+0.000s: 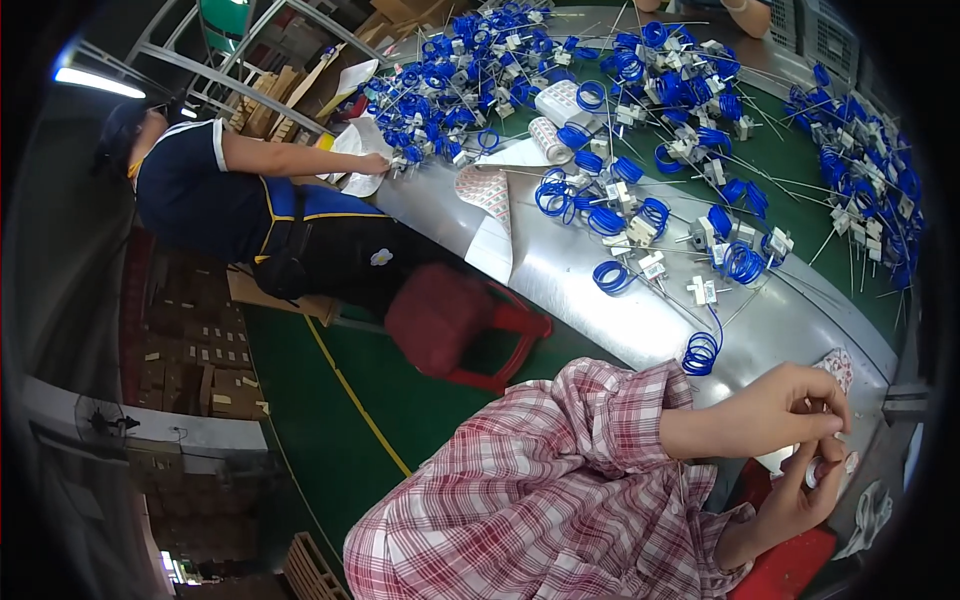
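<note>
My left hand [790, 410] is in the lower right, its thumb and fingers pinched together over my right hand. Just below it, my right hand [800, 500] has its fingers curled up to meet the left fingertips. A small whitish object [814, 472] shows between the right fingers, too small and covered to name. Behind the hands lies patterned red-and-white material [836, 368] on the metal table. Nearest to my left hand on the table is a coil of blue capillary tube [702, 353], joined to a small grey-white thermostat [702, 291].
Heaps of blue-coiled thermostats [460, 75] cover the far part of the metal table [600, 325], with more on the green surface at the right. A printed label sheet [488, 200] and a label roll [550, 140] lie mid-table. A co-worker [195, 185] reaches in beside a red stool [450, 320].
</note>
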The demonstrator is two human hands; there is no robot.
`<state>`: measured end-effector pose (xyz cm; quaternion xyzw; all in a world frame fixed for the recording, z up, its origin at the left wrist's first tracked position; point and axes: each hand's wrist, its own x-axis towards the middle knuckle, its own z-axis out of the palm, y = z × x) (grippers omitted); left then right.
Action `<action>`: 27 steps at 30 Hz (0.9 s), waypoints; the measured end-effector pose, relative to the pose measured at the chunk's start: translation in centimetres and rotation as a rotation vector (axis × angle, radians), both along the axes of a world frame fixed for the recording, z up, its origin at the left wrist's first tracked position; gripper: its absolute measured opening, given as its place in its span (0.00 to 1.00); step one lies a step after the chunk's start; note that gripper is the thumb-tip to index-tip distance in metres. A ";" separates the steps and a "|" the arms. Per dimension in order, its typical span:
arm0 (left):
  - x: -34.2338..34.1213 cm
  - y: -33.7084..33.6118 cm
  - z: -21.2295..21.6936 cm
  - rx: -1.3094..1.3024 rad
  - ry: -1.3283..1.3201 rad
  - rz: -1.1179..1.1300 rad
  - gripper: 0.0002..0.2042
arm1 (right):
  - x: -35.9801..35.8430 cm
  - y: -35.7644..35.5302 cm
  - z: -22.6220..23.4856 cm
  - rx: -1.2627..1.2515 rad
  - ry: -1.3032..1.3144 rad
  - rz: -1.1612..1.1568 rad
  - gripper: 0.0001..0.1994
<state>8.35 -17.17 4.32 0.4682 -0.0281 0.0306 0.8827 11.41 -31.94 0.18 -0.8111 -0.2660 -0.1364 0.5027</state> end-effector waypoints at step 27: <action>-1.7 3.5 -1.3 0.070 -0.126 -0.038 0.14 | -2.4 2.4 2.5 0.346 0.466 0.190 0.06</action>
